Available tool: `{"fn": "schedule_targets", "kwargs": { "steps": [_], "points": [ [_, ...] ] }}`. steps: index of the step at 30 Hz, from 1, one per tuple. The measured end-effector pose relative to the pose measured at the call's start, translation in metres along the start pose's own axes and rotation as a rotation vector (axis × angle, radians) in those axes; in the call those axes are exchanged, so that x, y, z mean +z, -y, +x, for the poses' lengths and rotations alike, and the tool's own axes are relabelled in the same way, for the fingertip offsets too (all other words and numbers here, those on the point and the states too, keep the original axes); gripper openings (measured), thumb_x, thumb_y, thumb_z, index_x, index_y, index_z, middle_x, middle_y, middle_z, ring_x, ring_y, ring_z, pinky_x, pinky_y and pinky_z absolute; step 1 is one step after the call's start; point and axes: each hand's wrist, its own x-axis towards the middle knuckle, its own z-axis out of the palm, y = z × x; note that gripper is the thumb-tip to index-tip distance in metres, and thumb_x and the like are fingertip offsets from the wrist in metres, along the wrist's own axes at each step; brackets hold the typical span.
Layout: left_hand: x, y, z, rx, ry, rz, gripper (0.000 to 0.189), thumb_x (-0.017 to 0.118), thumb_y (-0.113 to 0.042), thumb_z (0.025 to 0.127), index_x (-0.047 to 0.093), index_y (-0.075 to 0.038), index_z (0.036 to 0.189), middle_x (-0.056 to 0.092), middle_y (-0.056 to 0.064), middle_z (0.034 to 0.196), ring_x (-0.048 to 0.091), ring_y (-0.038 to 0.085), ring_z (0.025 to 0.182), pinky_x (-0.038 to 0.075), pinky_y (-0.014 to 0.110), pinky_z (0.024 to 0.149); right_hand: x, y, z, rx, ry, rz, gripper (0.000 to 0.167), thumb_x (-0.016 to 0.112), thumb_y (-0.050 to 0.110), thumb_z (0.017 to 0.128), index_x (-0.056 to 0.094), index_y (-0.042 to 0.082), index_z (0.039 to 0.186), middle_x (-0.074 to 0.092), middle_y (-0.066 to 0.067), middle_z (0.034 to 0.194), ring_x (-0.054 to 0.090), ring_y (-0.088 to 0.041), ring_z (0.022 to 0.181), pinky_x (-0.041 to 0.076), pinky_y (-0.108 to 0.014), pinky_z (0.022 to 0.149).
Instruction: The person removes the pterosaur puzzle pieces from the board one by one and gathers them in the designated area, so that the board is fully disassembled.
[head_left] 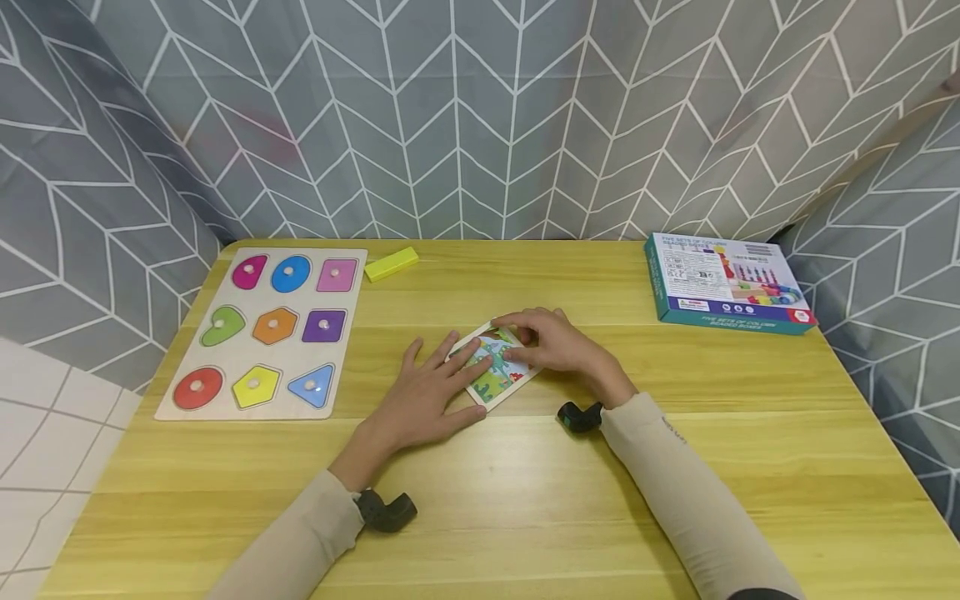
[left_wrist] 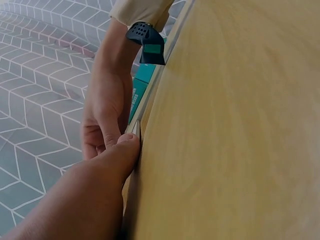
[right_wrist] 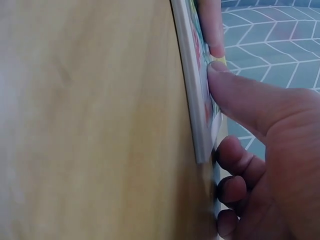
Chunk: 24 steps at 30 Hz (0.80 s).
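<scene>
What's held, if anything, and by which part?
Can't tell a grip: left hand rests on the cartoon picture board, right hand has its thumb on its face.

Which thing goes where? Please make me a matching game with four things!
Things:
1. yellow rectangular block
2. teal-edged rectangular cardboard box
3. pale flat shape board
4. rectangular white-edged cartoon panel

Places:
A. touched by the left hand and right hand
B. right side of the yellowish wood-grain table
C. beside the board's far right corner
D. along the table's left edge

Pairs: 1-C; 2-B; 3-D; 4-A

Long beige sleeves (head_left: 690, 487) meet black, bent wrist cameras (head_left: 386, 512).
</scene>
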Motion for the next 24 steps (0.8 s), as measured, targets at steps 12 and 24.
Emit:
{"fn": "schedule_targets", "kwargs": {
  "steps": [12,24],
  "points": [
    [0.0,-0.001,-0.001,0.008,-0.009,0.004,0.068,0.043,-0.066,0.1,0.028,-0.038,0.16,0.018,-0.006,0.171,0.008,0.026,0.161,0.003,0.067,0.122,-0.006,0.001,0.005,0.052,0.066,0.062,0.039,0.079,0.024,0.091,0.063,0.018,0.125,0.053,0.002,0.075,0.048,-0.015,0.069,0.024,-0.037,0.078],
    [0.0,-0.001,0.0,0.0,-0.003,0.005,0.068,0.042,-0.067,0.099,0.028,-0.04,0.16,0.017,-0.008,0.171,0.006,0.025,0.161,0.002,0.066,0.123,-0.018,0.007,0.016,0.092,0.192,0.086,0.044,0.081,0.02,0.089,0.058,0.018,0.127,0.049,-0.002,0.075,0.044,-0.016,0.066,0.037,-0.029,0.064]
  ]
}}
